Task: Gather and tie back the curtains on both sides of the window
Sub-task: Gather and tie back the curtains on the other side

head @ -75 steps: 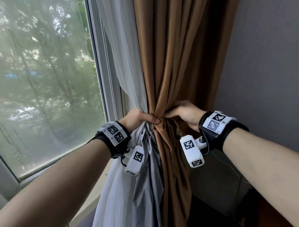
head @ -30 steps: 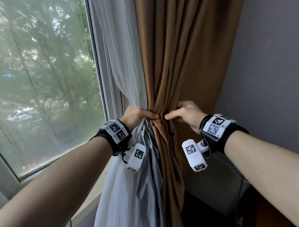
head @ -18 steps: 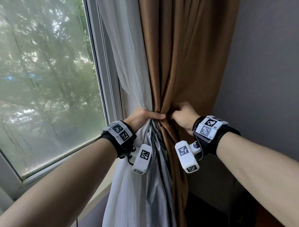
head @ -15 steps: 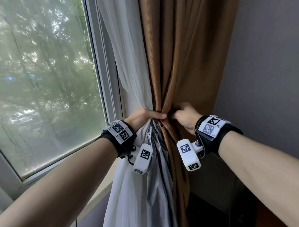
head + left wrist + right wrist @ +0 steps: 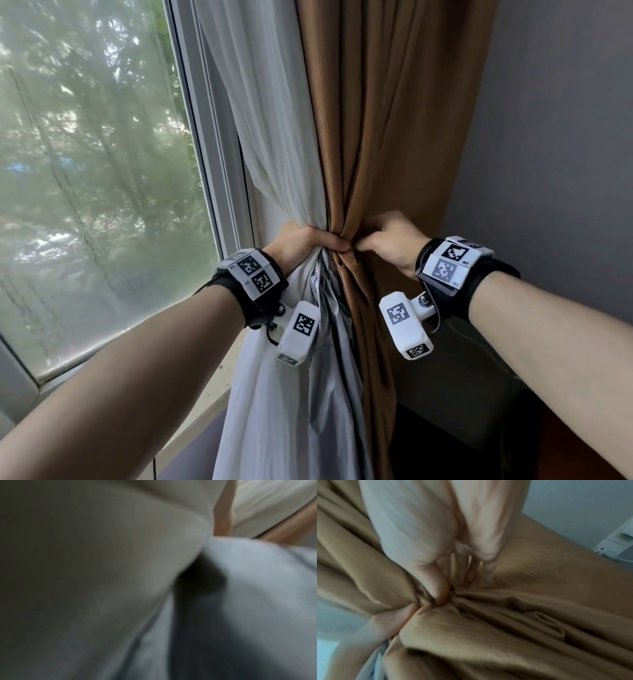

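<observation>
A brown curtain (image 5: pixel 383 120) and a white sheer curtain (image 5: pixel 270 113) hang bunched together at the window's right side. My left hand (image 5: pixel 305 243) grips the gathered waist from the left, thumb across the brown folds. My right hand (image 5: pixel 387 236) grips the brown curtain (image 5: pixel 505 628) from the right, its thumb pressed into the folds and its fingers curled behind the cloth. In the left wrist view only blurred white fabric (image 5: pixel 102 561) and grey lining (image 5: pixel 248 601) show. No tie-back is visible.
The window pane (image 5: pixel 96 171) and its white frame (image 5: pixel 209 137) stand to the left, with a sill (image 5: pixel 191 421) below. A grey wall (image 5: pixel 561 154) is close on the right. Dark furniture (image 5: pixel 455 394) sits low right beneath my forearm.
My right hand went from loosely touching the brown curtain to curling tight on it beside my left thumb. The left hand has kept its grip on the bunch.
</observation>
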`<state>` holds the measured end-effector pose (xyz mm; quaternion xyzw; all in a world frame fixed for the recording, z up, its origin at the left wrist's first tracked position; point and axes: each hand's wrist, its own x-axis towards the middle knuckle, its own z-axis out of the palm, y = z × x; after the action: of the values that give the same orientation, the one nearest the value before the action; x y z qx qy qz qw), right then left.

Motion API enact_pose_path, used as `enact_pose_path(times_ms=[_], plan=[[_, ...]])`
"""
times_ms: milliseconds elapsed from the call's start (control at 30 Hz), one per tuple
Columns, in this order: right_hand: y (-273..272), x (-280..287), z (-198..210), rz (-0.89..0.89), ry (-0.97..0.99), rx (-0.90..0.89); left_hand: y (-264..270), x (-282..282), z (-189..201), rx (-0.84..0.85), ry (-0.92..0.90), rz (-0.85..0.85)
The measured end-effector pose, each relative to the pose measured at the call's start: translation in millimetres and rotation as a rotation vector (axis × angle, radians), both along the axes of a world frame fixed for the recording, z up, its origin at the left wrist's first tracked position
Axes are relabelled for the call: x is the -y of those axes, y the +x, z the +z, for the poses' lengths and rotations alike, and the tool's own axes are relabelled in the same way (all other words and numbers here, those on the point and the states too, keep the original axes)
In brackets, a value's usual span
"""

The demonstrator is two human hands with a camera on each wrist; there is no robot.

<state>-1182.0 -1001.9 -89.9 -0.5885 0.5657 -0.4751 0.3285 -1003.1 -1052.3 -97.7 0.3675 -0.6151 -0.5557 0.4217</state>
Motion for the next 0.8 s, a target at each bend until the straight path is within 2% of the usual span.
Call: enact_pose_path(times_ms=[33,133,167,267,400,533,633,800], plan=[[-2.0,0.3,1.9,-0.023,0.004,0.041,0.0,0.7,-0.2,0.004,0.002,0.014],[-9.0,5.5,8.7,-0.100,0.059,0.355,1.5,1.3,-0.3,0.017,0.009,0.026],[-11.7,8.0,9.5,-0.113,0.068,0.409,2.4,1.0,-0.5,0.022,0.012,0.017],[-12.3,11.7,6.3,-0.122,0.135,0.427,3.8,0.1,-1.4,0.015,0.007,-0.010],[-5.3,13.9,-2.0,-0.021,0.292,0.547,3.0,-2.1,-2.0,0.002,-0.043,-0.021],[-2.9,20.3,-6.4,0.073,0.390,0.549,5.3,-0.4,-2.8,-0.004,-0.065,-0.034],[-1.4,17.8,-4.5,0.089,0.374,0.509,7.0,2.1,-2.8,0.009,-0.073,-0.021],[-3.7,22.4,3.1,-0.160,0.140,0.374,5.0,8.2,-3.1,0.027,-0.065,0.023]])
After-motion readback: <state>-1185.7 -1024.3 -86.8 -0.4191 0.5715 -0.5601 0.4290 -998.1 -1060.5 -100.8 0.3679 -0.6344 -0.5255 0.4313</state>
